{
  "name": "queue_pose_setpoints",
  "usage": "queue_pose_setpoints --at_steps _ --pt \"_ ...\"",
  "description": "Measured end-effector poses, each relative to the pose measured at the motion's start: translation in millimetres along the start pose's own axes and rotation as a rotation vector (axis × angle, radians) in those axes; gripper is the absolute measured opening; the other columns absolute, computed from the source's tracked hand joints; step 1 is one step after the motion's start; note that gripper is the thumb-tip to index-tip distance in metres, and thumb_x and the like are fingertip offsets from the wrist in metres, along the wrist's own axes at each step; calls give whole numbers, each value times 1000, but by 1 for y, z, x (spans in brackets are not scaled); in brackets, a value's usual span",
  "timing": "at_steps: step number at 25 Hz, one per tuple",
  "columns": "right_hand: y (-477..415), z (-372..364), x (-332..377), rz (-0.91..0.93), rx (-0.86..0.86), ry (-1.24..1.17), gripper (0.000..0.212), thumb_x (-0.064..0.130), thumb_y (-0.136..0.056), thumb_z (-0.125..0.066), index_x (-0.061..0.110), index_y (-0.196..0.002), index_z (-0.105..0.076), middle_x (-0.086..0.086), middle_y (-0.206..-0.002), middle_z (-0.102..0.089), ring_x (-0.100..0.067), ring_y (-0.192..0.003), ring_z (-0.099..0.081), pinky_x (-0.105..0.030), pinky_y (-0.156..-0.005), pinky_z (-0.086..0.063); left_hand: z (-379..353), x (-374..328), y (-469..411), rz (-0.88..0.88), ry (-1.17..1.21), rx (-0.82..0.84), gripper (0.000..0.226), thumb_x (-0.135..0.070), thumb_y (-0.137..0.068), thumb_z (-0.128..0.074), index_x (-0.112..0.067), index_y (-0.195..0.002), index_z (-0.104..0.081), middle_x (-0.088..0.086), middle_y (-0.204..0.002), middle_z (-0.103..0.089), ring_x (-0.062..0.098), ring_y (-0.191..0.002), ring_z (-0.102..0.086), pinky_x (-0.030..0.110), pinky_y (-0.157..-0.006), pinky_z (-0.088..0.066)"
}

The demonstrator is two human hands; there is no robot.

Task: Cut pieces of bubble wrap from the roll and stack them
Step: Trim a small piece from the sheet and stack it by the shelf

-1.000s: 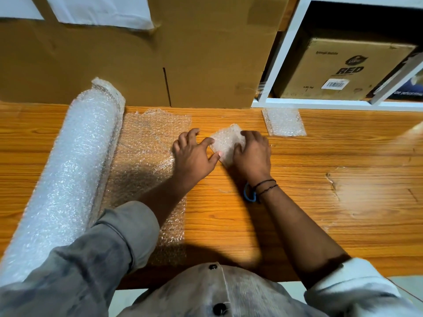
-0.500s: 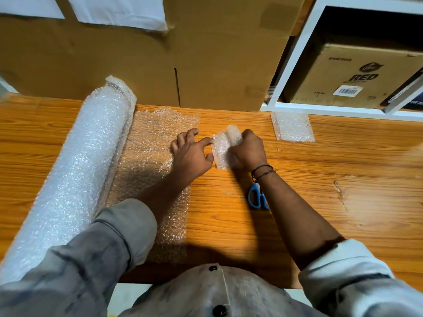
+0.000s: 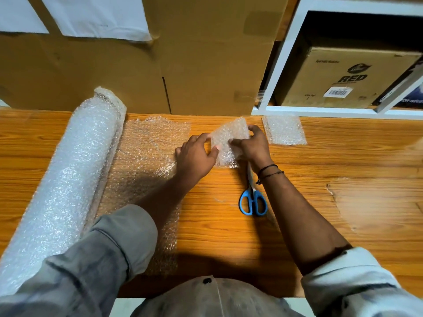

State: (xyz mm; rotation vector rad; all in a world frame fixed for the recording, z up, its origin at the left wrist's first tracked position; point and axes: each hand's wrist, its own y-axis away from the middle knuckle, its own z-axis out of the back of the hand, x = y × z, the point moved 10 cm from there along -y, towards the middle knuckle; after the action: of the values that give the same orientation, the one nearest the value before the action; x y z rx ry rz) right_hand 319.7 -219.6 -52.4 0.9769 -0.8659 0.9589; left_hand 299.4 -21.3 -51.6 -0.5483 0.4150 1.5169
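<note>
The cut piece point(image 3: 230, 139) sits between both hands: left hand point(image 3: 196, 154) pinches its left edge, right hand point(image 3: 254, 144) grips its right edge, apparently lifted off the table point(image 3: 343, 179).

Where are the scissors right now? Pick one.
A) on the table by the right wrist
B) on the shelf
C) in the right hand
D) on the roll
A: the scissors lie on the table while the left hand and right hand hold the cut piece.
</note>
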Motion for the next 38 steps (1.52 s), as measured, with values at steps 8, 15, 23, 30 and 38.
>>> queue_pose_setpoints --at_steps 8,15,23,30,38 --pt "-34 86 -8 -8 -106 -191 43 41 -93 -68 17 -129 -64 11 -106 -66 -21 -108 -65 -50 -103 -54 -65 -65 -38 440 982 202 72 -12 -90 -79 -19 -149 -40 -4 -117 -64 16 -92 -71 38 -72 -64" --pt "-83 170 -14 109 -173 80 74 20 -85 -83 24 -150 -48 -2 -124 -63 -23 -116 -64 -43 -102 -54 -112 -126 -71 390 941 174 88 13 -87 -67 -27 -156 -32 7 -137 -63 23 -98 -71 52 -83 -60" --pt "-119 189 -9 293 -131 351 64 19 -90 -77 13 -149 -52 -15 -130 -65 -27 -122 -59 -29 -100 -43 -120 -159 -75 207 340 -3 68 -13 -89 -71 -25 -150 -44 8 -136 -58 25 -120 -58 41 -98 -54" --pt "-119 193 -23 281 -179 303 41 19 -101 -59 5 -139 -61 -18 -122 -72 -36 -117 -64 -36 -96 -48 -125 -162 -80 227 319 14 66 -4 -87 -71 -18 -148 -48 8 -131 -64 29 -113 -63 42 -89 -59" --pt "-114 186 -24 374 -258 637 46 26 -102 -53 8 -144 -56 -18 -142 -58 -42 -126 -49 -48 -104 -40 -120 -151 -82 223 275 -17 70 -32 -88 -78 -19 -148 -45 8 -132 -61 26 -120 -58 34 -88 -51"
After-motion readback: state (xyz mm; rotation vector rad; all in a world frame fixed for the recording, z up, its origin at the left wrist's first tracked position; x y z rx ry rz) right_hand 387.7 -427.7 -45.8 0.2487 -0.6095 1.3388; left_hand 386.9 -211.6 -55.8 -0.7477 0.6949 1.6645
